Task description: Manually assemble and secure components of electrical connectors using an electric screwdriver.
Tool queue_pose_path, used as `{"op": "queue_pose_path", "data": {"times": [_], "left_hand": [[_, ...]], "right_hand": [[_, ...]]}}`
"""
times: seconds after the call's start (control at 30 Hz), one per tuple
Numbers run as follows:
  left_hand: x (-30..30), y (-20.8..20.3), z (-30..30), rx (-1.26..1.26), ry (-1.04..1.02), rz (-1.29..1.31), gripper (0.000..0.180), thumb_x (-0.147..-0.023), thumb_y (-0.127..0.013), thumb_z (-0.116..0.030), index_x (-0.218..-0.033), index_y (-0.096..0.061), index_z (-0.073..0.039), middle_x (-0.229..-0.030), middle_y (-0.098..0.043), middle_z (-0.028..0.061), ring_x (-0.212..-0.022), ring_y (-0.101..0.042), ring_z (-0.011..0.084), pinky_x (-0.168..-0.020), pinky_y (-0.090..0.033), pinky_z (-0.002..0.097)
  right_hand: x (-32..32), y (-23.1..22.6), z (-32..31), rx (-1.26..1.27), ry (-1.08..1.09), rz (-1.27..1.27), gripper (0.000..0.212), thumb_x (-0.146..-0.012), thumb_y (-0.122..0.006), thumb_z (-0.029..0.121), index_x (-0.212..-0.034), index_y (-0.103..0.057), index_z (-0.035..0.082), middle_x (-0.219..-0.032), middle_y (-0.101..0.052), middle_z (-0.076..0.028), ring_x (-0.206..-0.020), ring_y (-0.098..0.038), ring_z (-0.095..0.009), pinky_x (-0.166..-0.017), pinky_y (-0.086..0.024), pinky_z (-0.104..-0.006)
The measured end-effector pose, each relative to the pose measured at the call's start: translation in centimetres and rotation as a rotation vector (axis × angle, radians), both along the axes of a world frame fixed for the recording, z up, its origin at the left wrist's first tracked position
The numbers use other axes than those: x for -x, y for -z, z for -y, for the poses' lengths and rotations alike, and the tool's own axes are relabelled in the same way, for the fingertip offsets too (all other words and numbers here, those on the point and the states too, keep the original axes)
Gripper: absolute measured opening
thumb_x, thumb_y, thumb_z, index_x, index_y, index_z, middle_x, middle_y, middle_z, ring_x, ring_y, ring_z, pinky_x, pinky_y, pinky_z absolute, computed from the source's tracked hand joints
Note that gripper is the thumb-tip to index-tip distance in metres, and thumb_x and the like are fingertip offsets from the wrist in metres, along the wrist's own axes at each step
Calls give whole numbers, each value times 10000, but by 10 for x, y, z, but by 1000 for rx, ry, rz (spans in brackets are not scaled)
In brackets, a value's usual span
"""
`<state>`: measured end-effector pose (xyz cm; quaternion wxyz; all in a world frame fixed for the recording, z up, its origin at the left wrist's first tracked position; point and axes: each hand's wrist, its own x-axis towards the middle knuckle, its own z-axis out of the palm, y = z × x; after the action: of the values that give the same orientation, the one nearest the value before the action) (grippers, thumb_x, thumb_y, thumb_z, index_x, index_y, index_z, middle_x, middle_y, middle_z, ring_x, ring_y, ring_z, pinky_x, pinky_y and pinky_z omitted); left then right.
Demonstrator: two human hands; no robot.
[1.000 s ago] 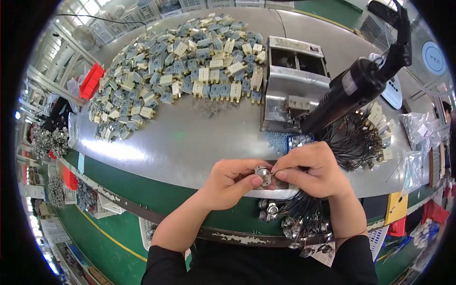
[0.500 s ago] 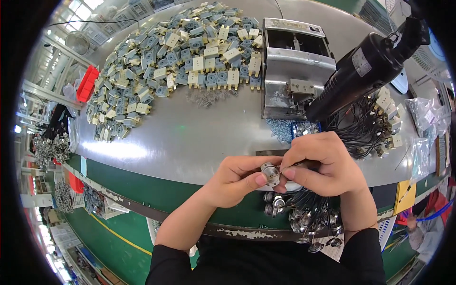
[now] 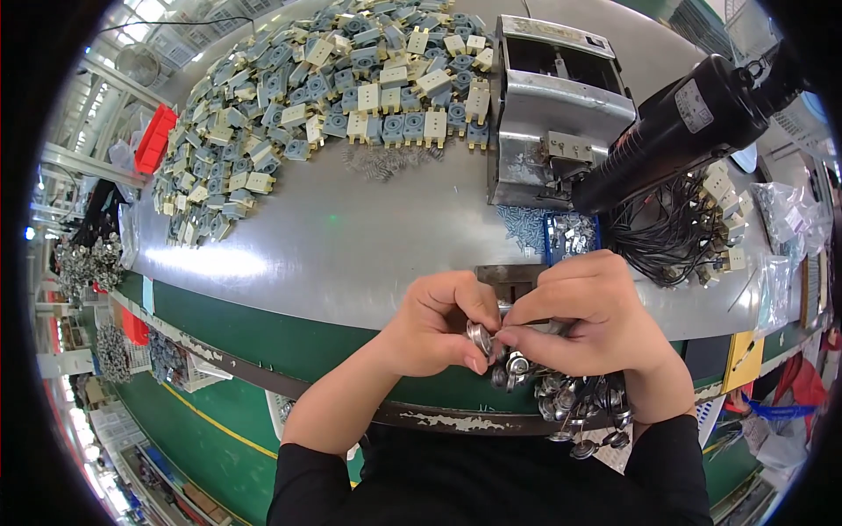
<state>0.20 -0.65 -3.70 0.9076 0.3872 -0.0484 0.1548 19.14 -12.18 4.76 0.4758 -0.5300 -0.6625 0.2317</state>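
A small round silver metal cap (image 3: pixel 478 336) with a flanged rim is pinched between the thumb and fingers of my left hand (image 3: pixel 434 320), and it stands tilted on edge. Close against its right side, the thumb and forefinger of my right hand (image 3: pixel 583 311) are pressed together. Whatever they pinch is too small and covered to name. Below both hands, a bunch of similar round metal caps (image 3: pixel 570 403) on black leads hangs at the bench's front edge. Just beyond my fingertips lies a metal block (image 3: pixel 509 276) with a slot, partly hidden by my right hand.
A large pile of grey and cream plastic housings (image 3: pixel 368 92) covers the far left. Loose springs (image 3: pixel 381 160) lie before it. At right stand a metal fixture (image 3: pixel 561 96), a black cylindrical tool (image 3: pixel 680 131), a blue box of small metal parts (image 3: pixel 572 235), screws (image 3: pixel 522 226) and black cables (image 3: pixel 658 232).
My left hand has turned the metal cap from face-up to edge-on and shifted it slightly left. My right fingers stay close beside it. The whole view has shifted slightly.
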Motion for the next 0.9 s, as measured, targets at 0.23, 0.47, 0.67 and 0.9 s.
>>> {"op": "queue_pose_path", "data": {"times": [0.23, 0.47, 0.67, 0.9], "left_hand": [[-1, 9, -3, -612, -525, -47, 432, -711, -997, -193, -908, -647, -33, -808, -707, 85, -698, -688, 183, -588, -539, 309], [1, -11, -5, -630, -555, -174, 182, -817, -831, 92, -917, -711, 0, -860, -764, 151, -766, -760, 224, -638, -588, 309], [4, -26, -16, -1210, -852, -206, 195, -822, -730, 159, -956, -711, 19, -906, -776, 173, -775, -772, 232, -663, -610, 308], [-15, -5, -8, -1303, -1157, -156, 242, -876, -734, 107, -1089, -672, 11, -959, -773, 159, -765, -761, 229, -672, -596, 293]], "right_hand": [[4, 13, -3, -185, 94, 246, 176, -708, -878, 33, -793, -730, 74, -579, -571, -29, -457, -549, -192, -440, -398, -311], [7, 9, -1, -220, 155, 349, 155, -779, -820, 50, -860, -687, 56, -656, -602, -44, -536, -628, -246, -472, -486, -355], [9, 4, 0, -12, 94, 184, 274, -843, -778, 19, -1107, -720, -28, -726, -621, -92, -581, -616, -263, -545, -498, -361], [-1, 5, -3, 93, -9, 51, 460, -929, -681, 1, -1387, -649, -36, -812, -653, -121, -669, -639, -263, -627, -516, -339]]}}
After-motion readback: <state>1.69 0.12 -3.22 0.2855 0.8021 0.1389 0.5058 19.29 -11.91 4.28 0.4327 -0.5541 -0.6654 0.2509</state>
